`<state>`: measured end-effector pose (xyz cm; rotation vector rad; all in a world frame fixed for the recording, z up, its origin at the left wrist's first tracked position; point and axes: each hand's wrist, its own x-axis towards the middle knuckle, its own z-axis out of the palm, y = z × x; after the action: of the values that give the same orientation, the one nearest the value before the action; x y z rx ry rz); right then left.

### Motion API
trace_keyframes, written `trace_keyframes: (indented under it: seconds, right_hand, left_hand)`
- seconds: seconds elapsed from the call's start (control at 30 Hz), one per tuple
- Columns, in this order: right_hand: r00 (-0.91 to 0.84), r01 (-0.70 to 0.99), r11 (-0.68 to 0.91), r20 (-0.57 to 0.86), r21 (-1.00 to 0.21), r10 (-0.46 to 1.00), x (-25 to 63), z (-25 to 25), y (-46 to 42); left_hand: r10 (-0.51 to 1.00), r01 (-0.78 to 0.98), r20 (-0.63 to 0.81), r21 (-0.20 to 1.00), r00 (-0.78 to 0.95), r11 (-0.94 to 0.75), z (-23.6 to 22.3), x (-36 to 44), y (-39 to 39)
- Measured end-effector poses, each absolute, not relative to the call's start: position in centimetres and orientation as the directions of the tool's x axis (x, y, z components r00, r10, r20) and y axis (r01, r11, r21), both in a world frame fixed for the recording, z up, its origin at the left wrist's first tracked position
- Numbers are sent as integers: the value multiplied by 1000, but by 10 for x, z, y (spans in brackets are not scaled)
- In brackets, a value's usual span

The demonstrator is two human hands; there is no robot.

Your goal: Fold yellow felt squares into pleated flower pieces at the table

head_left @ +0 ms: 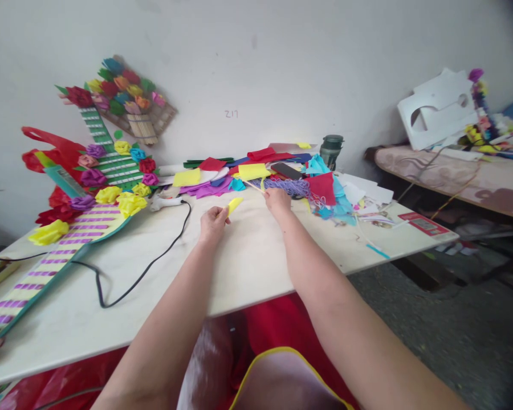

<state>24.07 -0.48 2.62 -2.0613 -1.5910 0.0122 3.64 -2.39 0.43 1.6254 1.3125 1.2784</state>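
Observation:
My left hand (212, 221) rests on the pale table (248, 267) with its fingers pinched round a small yellow paper piece (234, 204). My right hand (277, 200) lies a little farther back and to the right, its fingers closed on a thin wooden stick (253, 186) that points back left toward the paper heap. Just behind both hands lies a heap of coloured paper sheets (256, 168), yellow, red, purple and blue. A bundle of purple string (288, 186) sits right beside my right hand.
A white glue gun (165, 201) with a black cord (141, 276) lies left of my hands. Paper-flower decorations (102, 171) crowd the table's left side and wall. A dark phone (286, 170) and a green jar (331, 149) stand behind. A bench (453, 176) holding clutter is at right.

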Motion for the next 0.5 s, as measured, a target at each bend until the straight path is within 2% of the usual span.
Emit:
trace_keyframes:
  seconds: [0.23,0.33,0.4,0.43,0.5]
  right_hand:
    - [139,915,-18,274,-403,952,231,12,11]
    - [182,892,-33,290,-451,940,231,10,14]
    - [262,819,-37,316,-572,912,234,12,15]
    - [312,739,-26,308,-673,899,236,15,15]
    - [345,454,88,267,-886,900,242,23,13]
  left_hand:
    - [970,303,243,923,21,-238,5,38,-24]
    - [970,298,242,924,28,-240,5,38,-25]
    - [972,295,235,927,28,-233,5,38,-24]
    - [972,289,231,929,30,-230,4,38,-24]
    - [973,258,227,938,43,-230,3,37,-23]
